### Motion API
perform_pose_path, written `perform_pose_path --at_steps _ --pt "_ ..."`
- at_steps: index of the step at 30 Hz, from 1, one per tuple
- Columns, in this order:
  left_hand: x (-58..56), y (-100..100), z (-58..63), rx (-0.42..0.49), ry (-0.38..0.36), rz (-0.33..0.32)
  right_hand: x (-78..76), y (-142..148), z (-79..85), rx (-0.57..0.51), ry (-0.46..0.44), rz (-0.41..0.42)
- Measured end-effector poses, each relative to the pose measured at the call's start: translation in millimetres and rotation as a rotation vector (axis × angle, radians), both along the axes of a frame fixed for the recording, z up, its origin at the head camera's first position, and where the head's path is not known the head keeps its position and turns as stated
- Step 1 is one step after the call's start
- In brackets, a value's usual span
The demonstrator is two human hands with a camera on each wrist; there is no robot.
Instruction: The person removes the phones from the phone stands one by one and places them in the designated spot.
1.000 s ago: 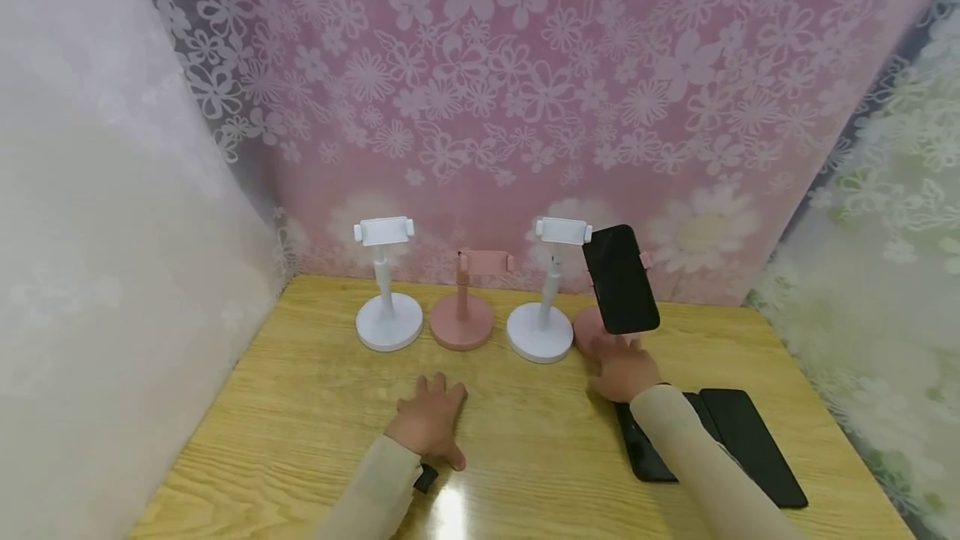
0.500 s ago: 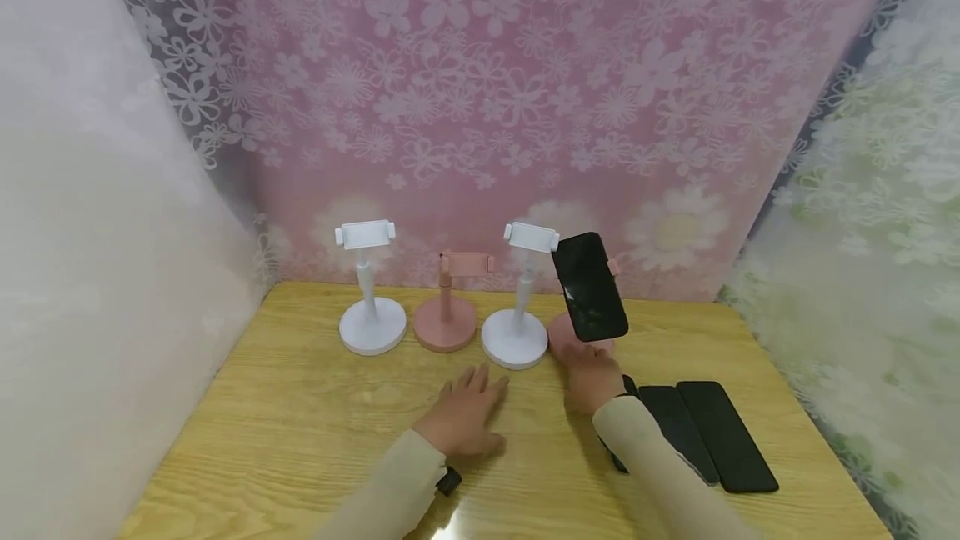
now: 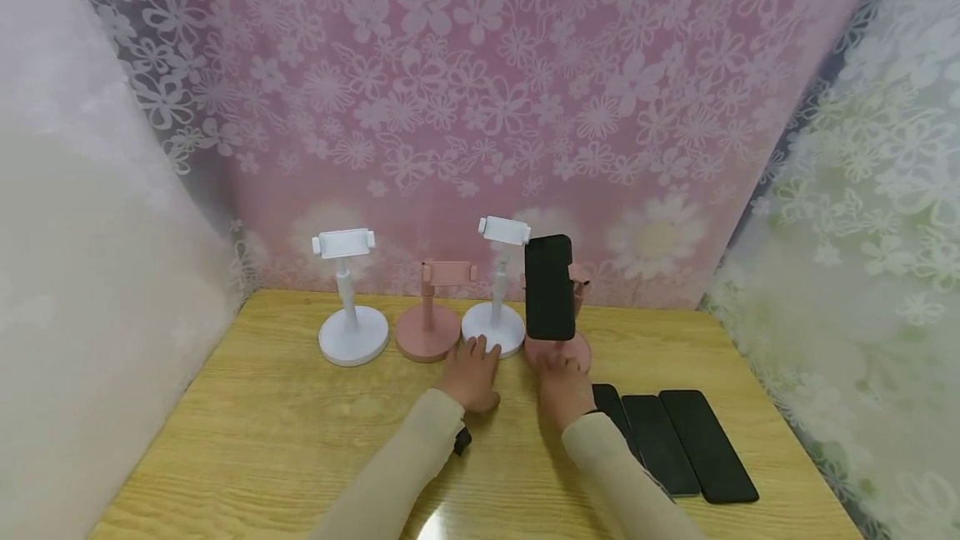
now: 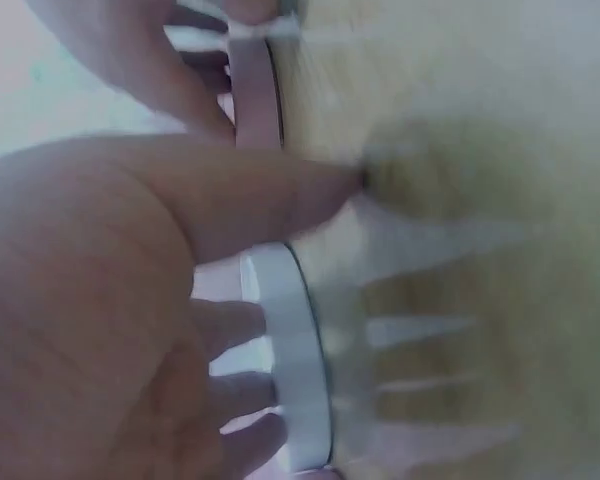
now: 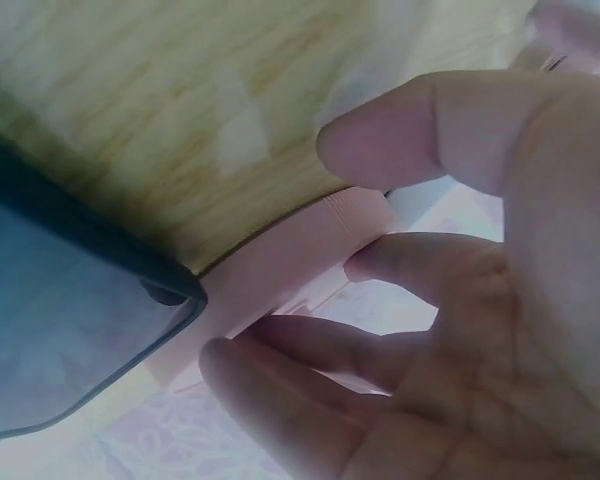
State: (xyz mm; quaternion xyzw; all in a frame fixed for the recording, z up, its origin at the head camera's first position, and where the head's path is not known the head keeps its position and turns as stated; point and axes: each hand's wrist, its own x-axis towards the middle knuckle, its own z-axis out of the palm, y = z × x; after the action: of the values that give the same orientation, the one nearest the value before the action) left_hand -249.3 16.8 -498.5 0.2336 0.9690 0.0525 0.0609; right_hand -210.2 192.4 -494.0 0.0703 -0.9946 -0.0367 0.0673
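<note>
My right hand (image 3: 564,390) rests its fingertips on the round base of the right pink phone stand (image 3: 577,350). In the right wrist view those fingers lie over the pink base (image 5: 290,250), the thumb apart from them. That stand's clamp carries a black smartphone (image 3: 550,286), upright and facing me. Just to the left, my left hand (image 3: 468,377) reaches its spread fingers onto the front of the right white phone stand (image 3: 491,323), whose clamp is bare. The left wrist view has the fingers at the white base (image 4: 295,350), the thumb out to the side.
Farther left stand another pink phone stand (image 3: 427,333) and another white one (image 3: 352,336), both with bare clamps. Three black phones (image 3: 708,444) lie side by side at the right, one partly behind the right sleeve. A floral backdrop (image 3: 450,107) borders the wooden table (image 3: 262,440).
My left hand has moved right and forward onto the white stand's base. The pink stand with the phone has turned, so the phone went from slanted to upright. The head view has shifted right.
</note>
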Motion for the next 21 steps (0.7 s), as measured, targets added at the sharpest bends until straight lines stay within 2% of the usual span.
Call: perform_pose_path --at_steps 2,5,9,14,17,18,19,21 --pt "-7.5 0.0 0.6 -0.002 -0.04 0.004 3.8 -1.6 0.8 -0.011 -0.002 0.003" --pt "-13.9 -0.1 1.6 0.008 -0.062 0.008 9.7 -4.6 -1.9 -0.01 -0.016 -0.001" --pt "-15.9 -2.6 -2.2 0.004 -0.046 -0.003 21.4 -13.7 -6.9 0.02 -0.025 0.007" --pt "-13.9 -5.7 -3.3 0.028 -0.004 -0.038 43.6 -27.5 -6.2 0.123 0.033 0.043" --pt "-10.1 -11.1 -4.8 0.095 0.012 -0.072 58.3 -33.4 -5.3 0.204 0.069 0.097" --pt "-7.7 -14.9 -5.3 0.133 0.017 -0.083 62.7 -35.2 -5.9 0.216 0.081 0.121" --pt "-9.0 -20.0 -13.4 0.19 0.034 -0.111 67.1 -36.2 -6.6 0.23 0.094 0.151" --pt "-2.0 -29.3 -10.3 0.293 0.029 -0.164 75.7 -36.5 -7.5 0.266 0.118 0.221"
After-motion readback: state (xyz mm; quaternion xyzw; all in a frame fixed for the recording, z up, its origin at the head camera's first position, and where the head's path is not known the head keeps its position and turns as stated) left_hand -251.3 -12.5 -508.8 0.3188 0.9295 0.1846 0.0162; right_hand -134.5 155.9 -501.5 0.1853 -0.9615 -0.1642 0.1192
